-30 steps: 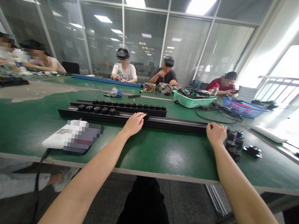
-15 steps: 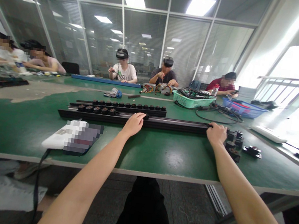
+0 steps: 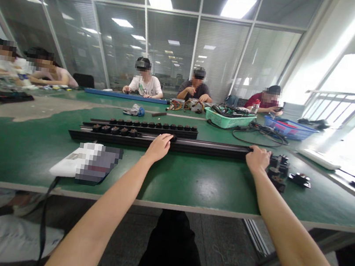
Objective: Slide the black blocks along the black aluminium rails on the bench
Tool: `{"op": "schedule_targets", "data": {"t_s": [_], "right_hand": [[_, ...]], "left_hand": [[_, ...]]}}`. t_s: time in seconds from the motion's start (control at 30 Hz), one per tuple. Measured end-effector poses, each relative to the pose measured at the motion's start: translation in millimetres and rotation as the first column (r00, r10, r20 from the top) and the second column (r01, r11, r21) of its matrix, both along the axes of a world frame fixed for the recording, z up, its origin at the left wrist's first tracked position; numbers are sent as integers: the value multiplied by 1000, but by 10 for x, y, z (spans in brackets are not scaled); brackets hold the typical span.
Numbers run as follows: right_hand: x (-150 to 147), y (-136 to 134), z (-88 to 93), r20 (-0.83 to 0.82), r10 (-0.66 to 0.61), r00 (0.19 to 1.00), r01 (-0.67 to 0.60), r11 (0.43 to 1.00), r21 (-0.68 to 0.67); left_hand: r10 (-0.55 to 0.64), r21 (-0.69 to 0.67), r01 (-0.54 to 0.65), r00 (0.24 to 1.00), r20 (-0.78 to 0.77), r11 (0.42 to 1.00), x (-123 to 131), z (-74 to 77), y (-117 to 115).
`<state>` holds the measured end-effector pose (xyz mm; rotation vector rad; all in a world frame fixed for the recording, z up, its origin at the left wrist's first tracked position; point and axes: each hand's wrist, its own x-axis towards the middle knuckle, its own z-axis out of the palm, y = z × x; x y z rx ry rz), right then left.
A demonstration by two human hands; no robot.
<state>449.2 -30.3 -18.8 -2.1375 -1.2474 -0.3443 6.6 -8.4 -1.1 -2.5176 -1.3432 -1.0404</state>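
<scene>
A long black track (image 3: 210, 150) lies across the table in front of me. Several black socket-like modules (image 3: 115, 130) sit along its left part. My left hand (image 3: 161, 146) rests at the track's middle, fingers closed around a small black module (image 3: 173, 138) that is mostly hidden. At the track's right end, my right hand (image 3: 258, 159) has its thumb and fingers closed on the end piece; its grip is partly covered by the hand. Just beyond lies a second black track (image 3: 180, 133) carrying a row of similar modules.
Loose black modules (image 3: 280, 170) are piled right of my right hand, with another module (image 3: 300, 180) beside them. A white device (image 3: 72, 164) with a cable lies at front left. Green basket (image 3: 229, 122) and blue basket (image 3: 289, 129) stand behind. Several people sit across the table.
My hands and the track stay practically in place. Across the table, a person in a white shirt has lowered a hand to the table.
</scene>
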Motion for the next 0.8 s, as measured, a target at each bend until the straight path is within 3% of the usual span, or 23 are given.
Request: {"op": "schedule_targets", "data": {"t_s": [0.8], "right_hand": [[78, 58, -54, -3, -64, 998, 63, 996, -60]], "left_hand": [[3, -9, -3, 1000, 11, 1000, -1, -9, 8]]}}
